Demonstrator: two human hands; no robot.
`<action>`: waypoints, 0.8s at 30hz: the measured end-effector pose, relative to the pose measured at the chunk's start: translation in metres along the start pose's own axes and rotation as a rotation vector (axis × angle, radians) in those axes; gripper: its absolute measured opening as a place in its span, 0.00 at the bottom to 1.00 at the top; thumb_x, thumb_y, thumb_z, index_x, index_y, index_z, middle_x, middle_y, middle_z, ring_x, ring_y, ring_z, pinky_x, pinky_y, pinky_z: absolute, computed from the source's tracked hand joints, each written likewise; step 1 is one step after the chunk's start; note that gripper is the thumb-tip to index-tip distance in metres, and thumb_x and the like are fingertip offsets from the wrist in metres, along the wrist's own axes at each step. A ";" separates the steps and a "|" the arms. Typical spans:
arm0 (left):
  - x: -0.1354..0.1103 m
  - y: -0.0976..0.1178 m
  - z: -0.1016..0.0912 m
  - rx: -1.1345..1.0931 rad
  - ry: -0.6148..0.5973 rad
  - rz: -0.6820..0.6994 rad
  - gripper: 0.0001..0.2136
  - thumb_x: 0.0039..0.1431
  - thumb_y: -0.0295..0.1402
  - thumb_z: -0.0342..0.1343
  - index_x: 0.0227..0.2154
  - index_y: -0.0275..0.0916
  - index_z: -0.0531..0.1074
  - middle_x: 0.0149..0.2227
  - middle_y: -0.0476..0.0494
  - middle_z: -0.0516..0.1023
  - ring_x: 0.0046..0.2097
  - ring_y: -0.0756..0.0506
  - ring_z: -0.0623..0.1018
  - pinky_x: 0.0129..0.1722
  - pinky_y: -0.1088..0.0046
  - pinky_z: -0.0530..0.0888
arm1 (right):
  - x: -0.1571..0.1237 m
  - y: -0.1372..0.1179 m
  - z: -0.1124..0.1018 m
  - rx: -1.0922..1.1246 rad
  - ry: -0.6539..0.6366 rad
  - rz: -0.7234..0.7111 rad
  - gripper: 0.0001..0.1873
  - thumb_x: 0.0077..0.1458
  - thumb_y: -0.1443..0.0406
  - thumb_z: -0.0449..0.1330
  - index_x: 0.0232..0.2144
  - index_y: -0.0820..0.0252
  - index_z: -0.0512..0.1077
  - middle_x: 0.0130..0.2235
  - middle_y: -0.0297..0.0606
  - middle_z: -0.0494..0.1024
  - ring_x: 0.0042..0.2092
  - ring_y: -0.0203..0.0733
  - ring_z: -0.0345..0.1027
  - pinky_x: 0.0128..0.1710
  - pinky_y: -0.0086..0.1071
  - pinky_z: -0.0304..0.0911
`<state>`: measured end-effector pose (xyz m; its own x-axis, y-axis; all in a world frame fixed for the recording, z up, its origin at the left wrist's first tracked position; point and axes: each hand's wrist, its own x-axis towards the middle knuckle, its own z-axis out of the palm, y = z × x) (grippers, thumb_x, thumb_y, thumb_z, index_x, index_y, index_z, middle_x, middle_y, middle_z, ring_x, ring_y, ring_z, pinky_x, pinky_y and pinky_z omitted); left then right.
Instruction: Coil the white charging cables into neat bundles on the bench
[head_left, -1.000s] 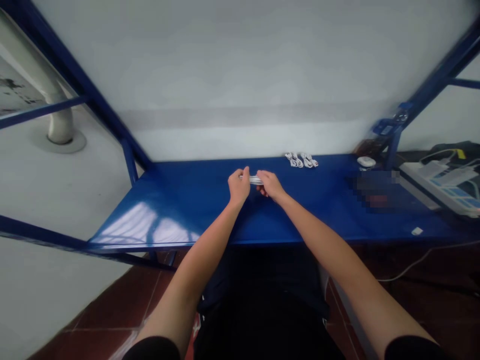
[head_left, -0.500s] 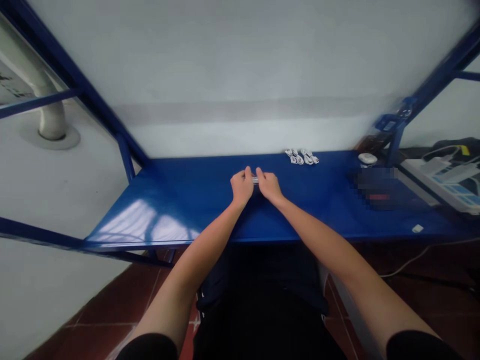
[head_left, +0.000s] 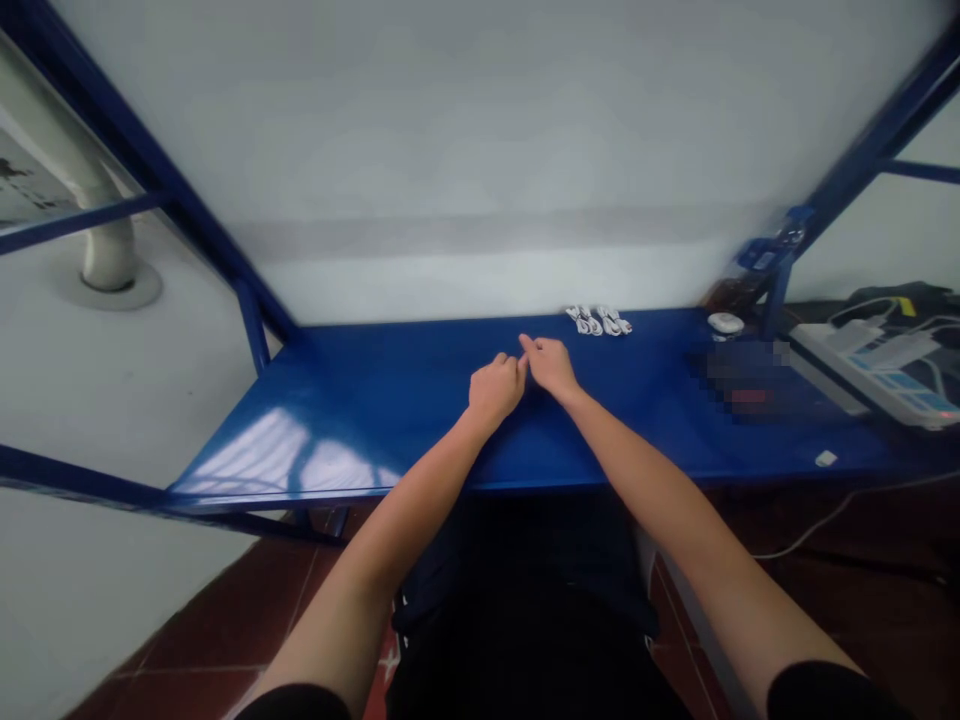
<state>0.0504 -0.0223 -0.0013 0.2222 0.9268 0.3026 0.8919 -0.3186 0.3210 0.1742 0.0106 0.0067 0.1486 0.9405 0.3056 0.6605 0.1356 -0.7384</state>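
My left hand (head_left: 497, 389) and my right hand (head_left: 550, 367) meet above the middle of the blue tabletop (head_left: 375, 390). Both are closed, the left fingers touching the right ones, with the right thumb raised. The white cable that showed between them half a second ago is now covered by my fingers. Beyond my right hand, near the wall, two coiled white cables (head_left: 598, 320) lie side by side on the table.
At the right end are a round white case (head_left: 725, 323), a blurred dark item (head_left: 739, 375) and a small white piece (head_left: 826, 458). A plastic bottle (head_left: 787, 232) and a power strip (head_left: 892, 380) with plugs stand farther right. Blue frame posts (head_left: 251, 320) flank the table.
My hands have turned and come together, the left now slightly nearer to me than the right. The white strands between them have gone out of sight. The view has shifted slightly.
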 end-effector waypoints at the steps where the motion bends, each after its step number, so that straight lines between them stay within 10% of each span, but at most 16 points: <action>1: -0.001 0.002 0.001 0.012 -0.049 0.042 0.22 0.70 0.42 0.36 0.44 0.36 0.72 0.44 0.34 0.76 0.42 0.41 0.79 0.41 0.68 0.70 | 0.002 0.002 -0.003 0.001 -0.004 0.005 0.25 0.61 0.54 0.51 0.15 0.59 0.65 0.21 0.36 0.72 0.26 0.36 0.64 0.30 0.30 0.53; 14: -0.002 0.002 0.010 -0.176 -0.280 0.004 0.11 0.67 0.36 0.44 0.40 0.35 0.68 0.39 0.27 0.76 0.46 0.31 0.78 0.49 0.55 0.68 | 0.009 0.020 -0.028 0.140 -0.479 0.189 0.23 0.61 0.52 0.53 0.22 0.61 0.70 0.16 0.31 0.67 0.15 0.32 0.55 0.18 0.27 0.52; 19: 0.005 -0.007 0.009 -0.291 -0.211 0.004 0.11 0.66 0.40 0.46 0.34 0.38 0.67 0.32 0.35 0.75 0.38 0.35 0.79 0.41 0.62 0.69 | 0.045 0.077 -0.101 -0.602 -0.210 0.217 0.17 0.63 0.65 0.52 0.35 0.72 0.77 0.37 0.58 0.79 0.39 0.46 0.75 0.39 0.32 0.65; 24: 0.013 -0.016 0.005 -0.533 -0.129 0.006 0.15 0.68 0.36 0.44 0.24 0.41 0.63 0.24 0.45 0.70 0.27 0.45 0.71 0.32 0.71 0.64 | 0.066 0.118 -0.156 -0.972 -0.196 0.395 0.17 0.57 0.70 0.58 0.47 0.77 0.74 0.49 0.70 0.74 0.56 0.58 0.67 0.50 0.40 0.62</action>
<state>0.0411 -0.0045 -0.0075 0.3031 0.9309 0.2040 0.5748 -0.3493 0.7400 0.3765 0.0395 0.0336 0.4163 0.9091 -0.0166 0.9080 -0.4148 0.0587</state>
